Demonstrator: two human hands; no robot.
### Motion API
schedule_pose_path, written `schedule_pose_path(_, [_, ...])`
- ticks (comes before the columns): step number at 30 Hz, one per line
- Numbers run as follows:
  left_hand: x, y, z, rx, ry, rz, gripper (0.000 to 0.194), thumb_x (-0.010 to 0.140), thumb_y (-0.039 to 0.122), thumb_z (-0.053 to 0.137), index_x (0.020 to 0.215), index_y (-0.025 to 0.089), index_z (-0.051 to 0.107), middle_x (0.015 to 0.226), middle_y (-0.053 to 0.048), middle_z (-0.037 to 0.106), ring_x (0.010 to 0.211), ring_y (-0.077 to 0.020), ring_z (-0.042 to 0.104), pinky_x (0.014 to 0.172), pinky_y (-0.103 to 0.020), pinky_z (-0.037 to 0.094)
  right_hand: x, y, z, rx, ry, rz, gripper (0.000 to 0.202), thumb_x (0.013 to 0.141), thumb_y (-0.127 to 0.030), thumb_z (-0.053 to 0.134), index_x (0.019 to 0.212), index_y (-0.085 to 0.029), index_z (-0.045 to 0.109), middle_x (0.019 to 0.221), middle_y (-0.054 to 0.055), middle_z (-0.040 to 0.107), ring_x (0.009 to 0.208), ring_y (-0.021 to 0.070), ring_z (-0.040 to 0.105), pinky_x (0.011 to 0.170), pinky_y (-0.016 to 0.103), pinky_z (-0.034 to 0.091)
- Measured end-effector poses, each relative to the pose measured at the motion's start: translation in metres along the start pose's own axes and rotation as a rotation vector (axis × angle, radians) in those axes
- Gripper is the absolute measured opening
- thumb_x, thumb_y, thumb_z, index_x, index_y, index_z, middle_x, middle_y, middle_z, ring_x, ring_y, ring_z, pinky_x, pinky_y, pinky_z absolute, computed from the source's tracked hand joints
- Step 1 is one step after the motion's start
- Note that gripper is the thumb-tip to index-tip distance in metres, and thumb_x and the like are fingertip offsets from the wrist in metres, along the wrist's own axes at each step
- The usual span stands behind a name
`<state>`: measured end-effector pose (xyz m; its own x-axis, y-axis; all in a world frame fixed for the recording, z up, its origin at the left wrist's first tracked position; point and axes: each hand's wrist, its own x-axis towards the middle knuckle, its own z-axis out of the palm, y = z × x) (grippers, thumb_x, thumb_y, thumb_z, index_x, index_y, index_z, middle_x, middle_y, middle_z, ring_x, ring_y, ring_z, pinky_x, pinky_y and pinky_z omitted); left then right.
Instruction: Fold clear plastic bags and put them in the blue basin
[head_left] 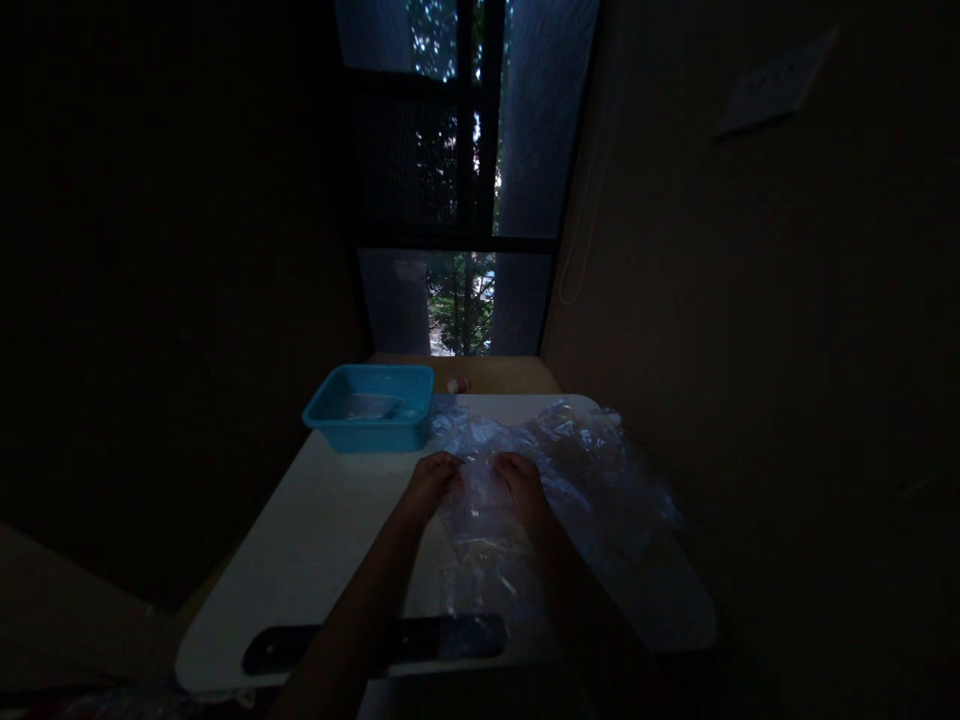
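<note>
Between my two hands a clear plastic bag (480,500) is stretched over the white table, its lower part hanging toward the near edge. My left hand (435,482) pinches the bag's left side, and a small orange-red spot shows by its fingers. On the opposite side my right hand (519,478) is closed on the bag's edge. More crumpled clear plastic (592,450) spreads to the right of my right hand, reaching past the table's side. Dim light hides the finer details of the bag.
A blue plastic basin (375,436) with something clear inside stands at the table's far left. Behind the white table (330,530) a small red-and-white object (458,385) lies on the sill. A dark inset (281,648) runs along the near edge. Walls flank both sides, with a window (457,300) ahead.
</note>
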<state>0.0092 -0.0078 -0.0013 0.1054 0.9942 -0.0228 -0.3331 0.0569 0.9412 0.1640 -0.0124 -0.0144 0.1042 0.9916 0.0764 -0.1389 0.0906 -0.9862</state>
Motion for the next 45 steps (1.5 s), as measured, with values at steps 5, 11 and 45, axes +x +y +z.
schedule_pose_path(5, [-0.001, 0.0, 0.002, -0.019, 0.003, 0.014, 0.02, 0.054, 0.032, 0.063, 0.055, 0.014, 0.057, 0.058, -0.002, 0.059, 0.047, -0.0076, 0.047, 0.044, -0.019, 0.033, -0.004, -0.003, 0.003, -0.06, -0.063, 0.014, 0.02, 0.06, -0.034, 0.054, 0.055, -0.015, 0.052, 0.049, -0.005, 0.041, 0.045, 0.0063, 0.037, 0.043, 0.019, 0.029])
schedule_pose_path(11, [0.002, -0.004, 0.001, 0.267, -0.082, 0.069, 0.015, 0.053, 0.028, 0.065, 0.058, 0.014, 0.063, 0.057, -0.001, 0.06, 0.055, -0.0115, 0.051, 0.055, -0.023, 0.038, -0.008, -0.007, 0.008, -0.19, -0.144, 0.0, 0.016, 0.061, -0.029, 0.053, 0.058, -0.014, 0.056, 0.05, -0.003, 0.047, 0.048, 0.0078, 0.042, 0.046, 0.02, 0.032])
schedule_pose_path(45, [0.007, -0.013, -0.004, 0.339, -0.013, 0.091, 0.018, 0.055, 0.032, 0.063, 0.054, 0.014, 0.063, 0.047, 0.001, 0.054, 0.046, -0.0094, 0.045, 0.046, -0.021, 0.034, -0.007, -0.008, 0.01, -0.292, -0.18, -0.106, 0.015, 0.06, -0.029, 0.053, 0.053, -0.016, 0.056, 0.048, -0.004, 0.048, 0.049, 0.0084, 0.042, 0.048, 0.02, 0.032])
